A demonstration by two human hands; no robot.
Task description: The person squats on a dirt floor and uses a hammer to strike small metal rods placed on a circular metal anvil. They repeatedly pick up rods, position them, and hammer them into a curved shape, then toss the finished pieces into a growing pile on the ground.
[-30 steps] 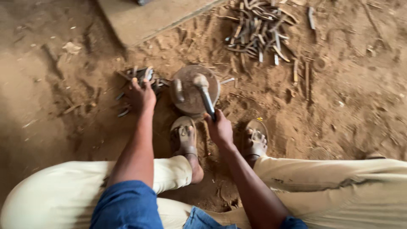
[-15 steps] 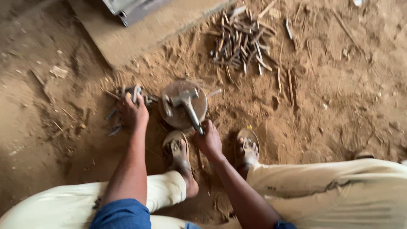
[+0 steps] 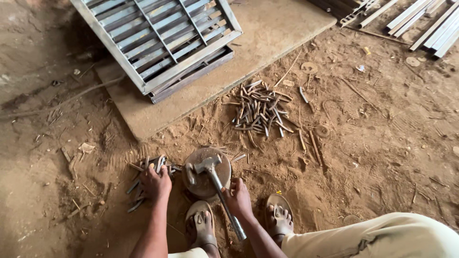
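Head view: right hand (image 3: 237,198) grips hammer (image 3: 217,184)

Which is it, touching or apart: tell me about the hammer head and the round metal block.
Touching. The head view shows the hammer head resting flat on the round metal block, with no gap visible.

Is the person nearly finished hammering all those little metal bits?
Partly, it seems. A big heap of metal pieces lies apart on the dirt, perhaps already hammered. In hand: the right hand grips a hammer resting on the round metal block, while the left hand reaches into a smaller pile of pieces. That pile appears to be what is left.
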